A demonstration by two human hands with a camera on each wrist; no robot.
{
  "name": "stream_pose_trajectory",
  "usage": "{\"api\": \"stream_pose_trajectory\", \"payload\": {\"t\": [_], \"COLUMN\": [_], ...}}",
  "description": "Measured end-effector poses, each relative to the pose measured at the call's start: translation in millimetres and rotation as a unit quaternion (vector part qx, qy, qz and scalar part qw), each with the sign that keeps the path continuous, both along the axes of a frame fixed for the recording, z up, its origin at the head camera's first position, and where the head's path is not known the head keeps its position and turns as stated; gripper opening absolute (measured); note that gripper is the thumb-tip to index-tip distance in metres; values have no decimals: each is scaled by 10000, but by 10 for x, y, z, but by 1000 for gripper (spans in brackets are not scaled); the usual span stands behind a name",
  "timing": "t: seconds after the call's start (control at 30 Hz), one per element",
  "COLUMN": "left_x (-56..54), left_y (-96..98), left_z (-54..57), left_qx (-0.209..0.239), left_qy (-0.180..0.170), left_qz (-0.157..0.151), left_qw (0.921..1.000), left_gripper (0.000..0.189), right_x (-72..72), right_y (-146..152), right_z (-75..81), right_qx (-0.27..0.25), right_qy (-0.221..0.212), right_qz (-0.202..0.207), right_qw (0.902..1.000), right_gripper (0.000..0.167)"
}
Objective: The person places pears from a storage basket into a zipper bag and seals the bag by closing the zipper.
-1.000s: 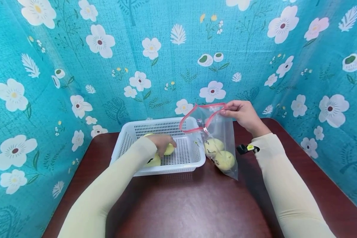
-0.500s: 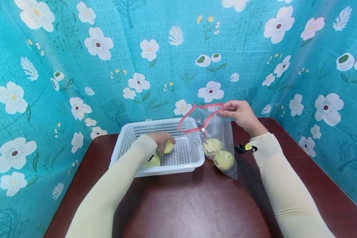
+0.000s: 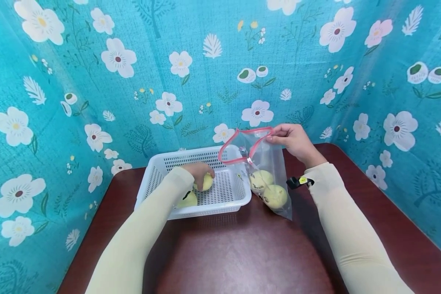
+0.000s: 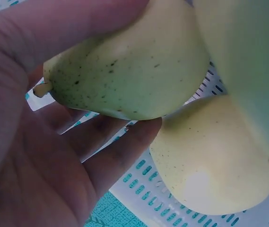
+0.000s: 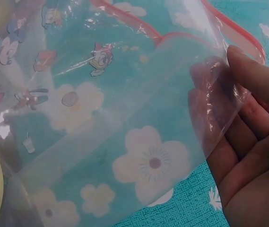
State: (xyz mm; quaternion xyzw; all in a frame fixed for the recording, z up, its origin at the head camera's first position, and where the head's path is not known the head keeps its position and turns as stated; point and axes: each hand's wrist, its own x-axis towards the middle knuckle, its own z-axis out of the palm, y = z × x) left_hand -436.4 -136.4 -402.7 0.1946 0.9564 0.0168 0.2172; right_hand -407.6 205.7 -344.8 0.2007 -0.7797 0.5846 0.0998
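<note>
In the white basket point(image 3: 211, 212), my left hand point(image 3: 199, 173) grips a pale yellow-green pear point(image 4: 125, 80), its thumb above and fingers beneath. That pear has a short stem and dark specks. A second pear point(image 4: 214, 161) sits against it, and a third, blurred pear point(image 4: 252, 61) is close to the wrist camera. My right hand point(image 3: 294, 142) pinches the top edge of a clear zip bag point(image 3: 273, 157) with a red seal strip, its mouth spread apart. Two pears point(image 3: 275, 197) lie at the bottom of the bag, right of the basket. Cartoon prints show on the bag's film point(image 5: 101, 59).
A dark red-brown table point(image 3: 239, 253) bears the basket and the bag's lower end. Behind and to both sides hangs a turquoise flowered cloth point(image 3: 206, 90). A small black device point(image 3: 297, 182) is fixed at the right sleeve's cuff.
The head view has shifted slightly. My left hand stays in the basket, its fingers now lower around the pear. The right hand still holds the bag in the same way.
</note>
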Motion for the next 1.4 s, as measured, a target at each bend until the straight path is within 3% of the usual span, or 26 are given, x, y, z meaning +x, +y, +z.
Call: {"api": "stream_pose_trajectory", "payload": {"t": [0.17,0.3,0.53,0.83,1.2,1.4], "left_x": [41,102,114,252,389,446], "left_y": [28,53,62,92,-23,-141], "left_z": [0,40,122,282,358,492], "left_qx": [-66,-51,345,677,1165,1506], "left_qy": [127,280,458,827,968,1136], "left_qz": [-108,-423,-801,-1186,-1099,-978], "left_qw": [9998,9987,9951,9872,9823,9772], "left_gripper": [71,69,72,65,64,60], "right_x": [-18,-18,5,24,18,9], "right_y": [-3,8,20,54,72,76], "right_z": [-31,-40,-12,-4,-3,2], "right_qx": [23,19,40,-5,64,126], "right_qy": [-11,-61,-120,-20,-20,-62], "right_qz": [-27,-39,-100,-92,-152,-127], "right_qw": [10000,10000,9999,10000,9999,9998], "right_gripper": [23,24,24,24,24,26]}}
